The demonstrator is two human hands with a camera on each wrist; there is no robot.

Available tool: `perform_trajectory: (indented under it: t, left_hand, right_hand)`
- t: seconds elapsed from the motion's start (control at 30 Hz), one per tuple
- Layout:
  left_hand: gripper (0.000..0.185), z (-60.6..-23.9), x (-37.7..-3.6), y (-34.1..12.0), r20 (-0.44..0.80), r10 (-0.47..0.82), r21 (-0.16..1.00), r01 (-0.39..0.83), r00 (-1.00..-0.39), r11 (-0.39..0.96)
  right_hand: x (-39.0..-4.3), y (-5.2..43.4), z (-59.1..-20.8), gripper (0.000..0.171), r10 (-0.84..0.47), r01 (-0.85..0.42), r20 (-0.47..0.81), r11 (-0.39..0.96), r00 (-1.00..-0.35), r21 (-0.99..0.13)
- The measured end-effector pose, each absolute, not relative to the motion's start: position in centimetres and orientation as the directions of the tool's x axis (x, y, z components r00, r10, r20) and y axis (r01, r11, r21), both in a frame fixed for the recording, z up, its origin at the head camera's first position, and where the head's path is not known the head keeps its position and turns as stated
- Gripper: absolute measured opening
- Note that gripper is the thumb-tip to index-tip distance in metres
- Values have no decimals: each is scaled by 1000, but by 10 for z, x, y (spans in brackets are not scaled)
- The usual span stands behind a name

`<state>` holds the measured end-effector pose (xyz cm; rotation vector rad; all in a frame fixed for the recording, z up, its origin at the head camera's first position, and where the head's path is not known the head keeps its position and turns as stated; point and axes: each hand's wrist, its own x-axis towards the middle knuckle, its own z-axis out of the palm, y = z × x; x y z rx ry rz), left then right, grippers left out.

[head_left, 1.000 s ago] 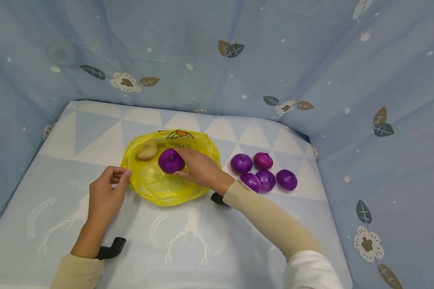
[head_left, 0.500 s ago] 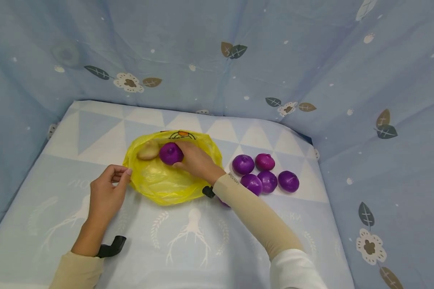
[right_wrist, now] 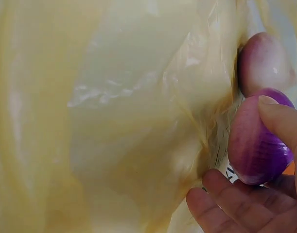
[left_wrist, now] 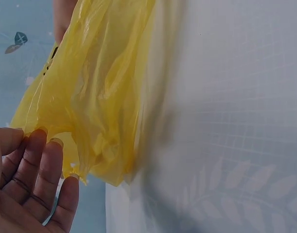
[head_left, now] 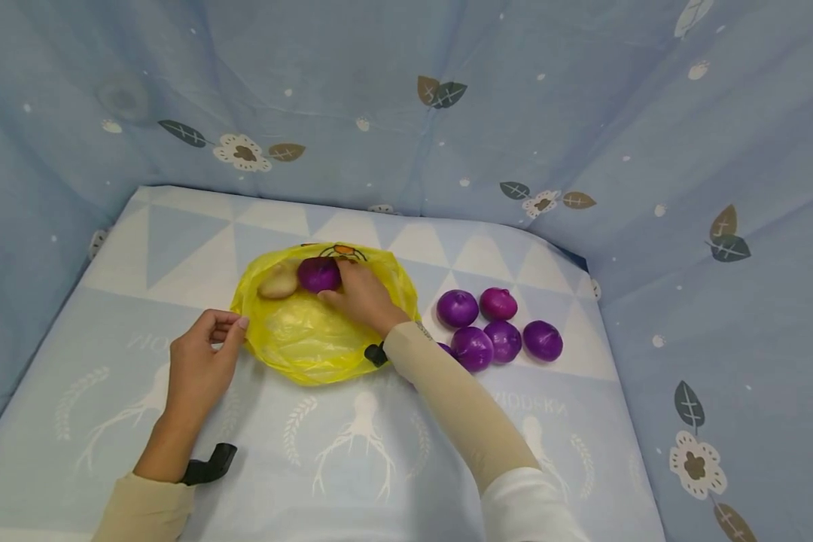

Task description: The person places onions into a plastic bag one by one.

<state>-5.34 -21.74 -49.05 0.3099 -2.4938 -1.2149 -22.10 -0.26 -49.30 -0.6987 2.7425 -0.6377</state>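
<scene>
Inside an open yellow plastic bag point(head_left: 305, 339), my right hand point(head_left: 366, 297) holds a purple onion point(head_left: 318, 275). In the right wrist view, thumb and fingers grip the onion point(right_wrist: 255, 141) from its sides. Beside it in the bag lies a pale rounded bulb point(head_left: 279, 281), tan in the head view; the right wrist view shows this bulb point(right_wrist: 264, 63) pinkish white, like an onion. My left hand point(head_left: 203, 361) pinches the bag's left rim between thumb and fingertips, also visible in the left wrist view, where the hand point(left_wrist: 31, 179) holds the plastic edge.
Several purple onions point(head_left: 473, 348) sit in a cluster right of the bag, one partly hidden by the right sleeve. A redder onion point(head_left: 498, 304) is at the back of the cluster. Patterned cloth covers the table point(head_left: 352, 467); a blue curtain point(head_left: 379, 98) hangs behind.
The right hand has carried the purple onion deeper and farther back into the bag, against the pale bulb. The left hand stays at the rim. More of the onion cluster shows as the right forearm shifts left.
</scene>
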Motion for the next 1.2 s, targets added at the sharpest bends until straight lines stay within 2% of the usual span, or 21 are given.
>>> perform_trajectory:
  t: [0.17,0.7,1.03,1.2]
  left_hand:
    - [20,-491,-54,-216,217,-339,789,-40,-915,612]
    - [21,-490,-55,-214,202,-343,791,-54,-917,609]
    - [21,-488,-55,-213,214,-342,791,-43,-915,611]
    - [21,-488,-56,-213,210,-342,791,-47,-916,610]
  right_hand:
    - [-223,-6,-491,61,-468,-381,-115,818,-876,-431]
    - [-230,-12,-493,59,-413,-343,-115,858,-904,-383]
    - [-230,-18,-491,64,-418,-371,-132,885,-899,-283]
    - [-229,-20,-492,65,-397,-350,-132,894,-909,-281]
